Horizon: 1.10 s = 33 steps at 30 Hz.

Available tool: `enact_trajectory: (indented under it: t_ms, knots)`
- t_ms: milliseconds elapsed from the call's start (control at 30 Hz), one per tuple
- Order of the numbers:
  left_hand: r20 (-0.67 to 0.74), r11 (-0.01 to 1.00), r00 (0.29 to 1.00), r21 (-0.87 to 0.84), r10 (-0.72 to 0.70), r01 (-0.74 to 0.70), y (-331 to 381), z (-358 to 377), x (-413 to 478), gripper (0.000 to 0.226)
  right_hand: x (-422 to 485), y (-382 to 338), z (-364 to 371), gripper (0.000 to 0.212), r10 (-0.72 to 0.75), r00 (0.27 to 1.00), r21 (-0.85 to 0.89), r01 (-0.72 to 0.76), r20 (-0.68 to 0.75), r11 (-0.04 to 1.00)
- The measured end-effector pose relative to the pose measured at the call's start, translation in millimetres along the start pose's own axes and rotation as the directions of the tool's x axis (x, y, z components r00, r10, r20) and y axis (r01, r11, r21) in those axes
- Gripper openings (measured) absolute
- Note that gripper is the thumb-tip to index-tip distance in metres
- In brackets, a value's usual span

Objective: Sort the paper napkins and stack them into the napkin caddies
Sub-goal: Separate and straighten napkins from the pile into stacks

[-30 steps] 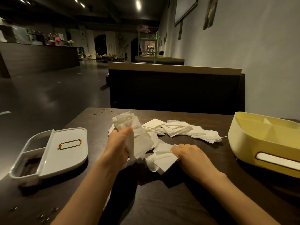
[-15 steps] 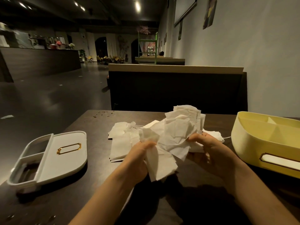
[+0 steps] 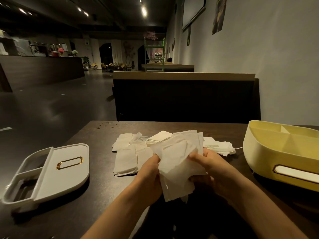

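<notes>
A bunch of white paper napkins [image 3: 177,159] is held upright just above the dark table, between both hands. My left hand [image 3: 150,175] grips its left edge and my right hand [image 3: 208,171] grips its right edge. More loose napkins [image 3: 126,157] lie flat on the table behind and to the left, and others [image 3: 219,146] lie to the right. A white caddy [image 3: 69,171] with a gold label frame sits at the left. A yellow caddy [image 3: 269,152] with open divided compartments stands at the right.
The dark wooden table [image 3: 103,195] ends in a far edge with a few crumbs [image 3: 107,124]. Behind it stands a dark booth back [image 3: 186,99]. A pale wall runs along the right side.
The right hand gathered napkins from the table and joined the left hand. The bunch, raised high half a second ago, is now lower and closer to me, flattened between both hands.
</notes>
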<state>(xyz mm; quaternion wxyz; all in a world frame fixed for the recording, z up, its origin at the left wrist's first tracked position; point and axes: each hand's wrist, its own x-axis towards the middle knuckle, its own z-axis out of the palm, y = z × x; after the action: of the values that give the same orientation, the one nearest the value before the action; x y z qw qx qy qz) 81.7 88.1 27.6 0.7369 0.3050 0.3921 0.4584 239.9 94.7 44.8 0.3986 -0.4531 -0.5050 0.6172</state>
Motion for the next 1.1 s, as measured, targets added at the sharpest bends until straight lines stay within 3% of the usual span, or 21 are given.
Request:
enact_trajectory:
  t_ms: [167, 300, 500, 633, 667, 733, 800, 900, 933, 1000, 1033, 1100]
  knots:
    - [-0.096, 0.997, 0.992, -0.018, 0.079, -0.081, -2, 0, 0, 0.030, -2, 3, 1, 0.020, -0.024, 0.994, -0.070, 0.032, 0.108, 0.997]
    - [-0.016, 0.997, 0.998, -0.052, 0.064, -0.064, -3, 3, -5, 0.037, -1, 5, -1, 0.024, -0.034, 0.991, -0.117, 0.049, 0.130, 0.992]
    - [0.042, 0.991, 0.994, 0.080, 0.102, -0.105, -4, 4, -2, 0.049, 3, 8, -3, 0.023, -0.029, 0.991, -0.223, 0.057, 0.128, 0.973]
    - [0.055, 0.992, 0.997, 0.114, 0.046, -0.052, -4, 4, -7, 0.046, 8, 14, 0, 0.058, -0.135, 0.990, -0.300, 0.138, 0.030, 0.944]
    - [0.052, 0.993, 0.998, 0.109, 0.040, -0.045, -3, 5, -8, 0.046, 8, 16, 0, 0.069, -0.225, 0.974, -0.410, 0.204, -0.003, 0.889]
    - [0.055, 0.996, 0.998, 0.081, 0.029, -0.034, -3, 3, -7, 0.046, 10, 22, -1, 0.091, -0.414, 0.910, -0.670, 0.323, 0.026, 0.668]
    - [0.081, 0.999, 0.996, 0.044, 0.029, -0.033, -3, 2, -6, 0.049, 11, 24, 0, 0.093, -0.534, 0.837, -0.786, 0.406, 0.115, 0.466]
    - [0.099, 0.999, 0.995, -0.040, 0.028, -0.024, -4, 0, -4, 0.049, 17, 31, 1, 0.055, -0.661, 0.709, -0.837, 0.499, 0.246, 0.224]
    - [0.108, 0.998, 0.994, -0.062, 0.031, -0.025, -4, 0, -5, 0.048, 18, 33, 1, 0.037, -0.690, 0.675, -0.822, 0.530, 0.261, 0.207]
    - [0.138, 0.994, 0.990, -0.107, 0.017, -0.002, -3, 0, -4, 0.047, 16, 32, 5, 0.011, -0.696, 0.693, -0.775, 0.540, 0.189, 0.328]
    - [0.150, 0.993, 0.989, -0.119, 0.008, 0.010, -3, 0, -4, 0.046, 15, 30, 6, 0.010, -0.668, 0.729, -0.749, 0.524, 0.149, 0.405]
    - [0.146, 0.989, 0.989, -0.148, -0.002, 0.024, -3, 1, -4, 0.043, 13, 25, 7, 0.046, -0.654, 0.754, -0.676, 0.508, 0.051, 0.533]
